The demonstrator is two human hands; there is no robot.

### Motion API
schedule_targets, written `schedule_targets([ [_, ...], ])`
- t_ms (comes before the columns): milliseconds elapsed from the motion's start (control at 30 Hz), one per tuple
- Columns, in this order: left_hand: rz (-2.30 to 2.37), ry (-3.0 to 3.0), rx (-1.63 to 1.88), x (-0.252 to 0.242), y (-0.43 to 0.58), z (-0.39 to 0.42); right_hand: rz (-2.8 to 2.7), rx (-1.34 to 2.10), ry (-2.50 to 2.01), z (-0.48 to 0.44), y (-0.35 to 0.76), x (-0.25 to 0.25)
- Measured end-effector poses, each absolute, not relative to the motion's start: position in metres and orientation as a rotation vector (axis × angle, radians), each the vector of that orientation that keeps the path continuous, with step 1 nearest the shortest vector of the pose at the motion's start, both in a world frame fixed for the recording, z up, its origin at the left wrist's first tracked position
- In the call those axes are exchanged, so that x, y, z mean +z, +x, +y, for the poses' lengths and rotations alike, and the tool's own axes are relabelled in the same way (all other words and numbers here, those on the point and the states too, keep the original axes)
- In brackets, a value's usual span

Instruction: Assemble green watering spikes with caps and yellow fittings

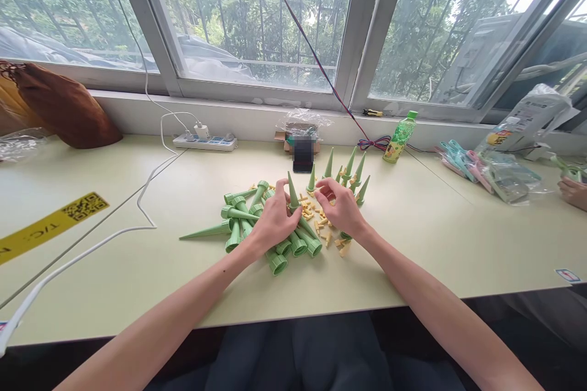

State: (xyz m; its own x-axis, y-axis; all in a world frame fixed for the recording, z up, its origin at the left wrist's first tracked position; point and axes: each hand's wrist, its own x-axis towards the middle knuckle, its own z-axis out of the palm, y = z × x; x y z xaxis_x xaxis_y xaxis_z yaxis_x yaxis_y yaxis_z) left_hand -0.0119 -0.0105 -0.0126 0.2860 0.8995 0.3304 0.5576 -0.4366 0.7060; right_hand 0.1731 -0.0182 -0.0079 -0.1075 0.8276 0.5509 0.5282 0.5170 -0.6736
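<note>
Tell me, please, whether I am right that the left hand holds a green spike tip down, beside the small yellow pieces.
Not quite: the head view shows the green spike tip up, not down. The left hand does hold it, beside the small yellow pieces.

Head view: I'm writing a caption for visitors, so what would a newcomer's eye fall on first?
Most striking is the heap of green spikes at the table's middle, where the left hand grips one spike point-up. Right of it lie scattered small yellow pieces, with the right hand above and upright green spikes behind. At the far left, a bright yellow strip with a printed code stands out.
</note>
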Motion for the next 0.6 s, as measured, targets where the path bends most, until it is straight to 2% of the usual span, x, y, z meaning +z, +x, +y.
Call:
schedule_targets([
  [600,1.212,2.035,1.056,-0.0126,-0.0107,-0.0124,-1.819,0.39,-1.117,-0.0191,0.1727,-0.0066],
])
